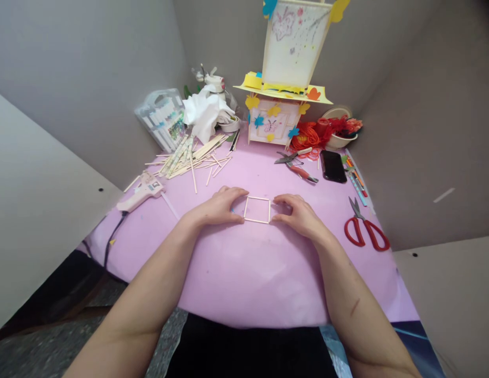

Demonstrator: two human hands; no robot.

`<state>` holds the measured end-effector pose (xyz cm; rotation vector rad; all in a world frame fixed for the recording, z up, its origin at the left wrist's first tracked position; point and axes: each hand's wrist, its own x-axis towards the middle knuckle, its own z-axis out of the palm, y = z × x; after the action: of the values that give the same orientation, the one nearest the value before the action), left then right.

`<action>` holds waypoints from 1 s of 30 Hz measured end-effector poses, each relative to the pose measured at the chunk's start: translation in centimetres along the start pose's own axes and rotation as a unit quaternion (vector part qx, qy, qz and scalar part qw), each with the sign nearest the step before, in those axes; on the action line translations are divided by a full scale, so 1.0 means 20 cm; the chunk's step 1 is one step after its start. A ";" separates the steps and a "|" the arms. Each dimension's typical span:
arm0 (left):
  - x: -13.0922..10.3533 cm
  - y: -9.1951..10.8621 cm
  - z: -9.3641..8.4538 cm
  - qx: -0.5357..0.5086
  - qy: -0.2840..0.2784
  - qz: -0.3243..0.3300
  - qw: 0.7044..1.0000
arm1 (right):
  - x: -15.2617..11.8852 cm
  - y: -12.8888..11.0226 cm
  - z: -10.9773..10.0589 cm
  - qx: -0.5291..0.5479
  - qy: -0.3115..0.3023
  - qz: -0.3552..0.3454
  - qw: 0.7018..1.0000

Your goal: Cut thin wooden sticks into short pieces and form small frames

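A small square frame of thin wooden sticks point(257, 221) lies flat on the pink-covered table point(244, 283), between my two hands. My left hand point(224, 206) has its thumb and a finger at the frame's left corners, pressing on its left side. On the other side, my right hand point(295, 214) curves its thumb and finger round the right corners. Both hands rest on the table, and the square's middle stays uncovered.
Loose sticks point(205, 155) and a glue gun point(142, 194) lie at the left. A decorated paper lantern point(293, 47) stands at the back. Pliers point(303, 173), a phone point(333, 167), red-handled scissors point(362, 231) and red yarn point(307, 137) are at the right.
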<state>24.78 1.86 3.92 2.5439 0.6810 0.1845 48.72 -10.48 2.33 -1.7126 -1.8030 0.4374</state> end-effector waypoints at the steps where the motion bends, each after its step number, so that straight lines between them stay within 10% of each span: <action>1: 0.00 0.00 0.00 -0.002 0.001 -0.001 1.000 | 0.00 0.00 0.00 0.004 -0.003 -0.004 1.000; 30: 0.00 0.02 0.02 -0.010 0.003 0.001 1.000 | 0.01 0.00 0.04 0.016 -0.044 0.004 0.999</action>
<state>25.13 1.39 3.90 2.5257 0.6747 0.2002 48.21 -10.15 1.66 -1.7038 -1.8420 0.5491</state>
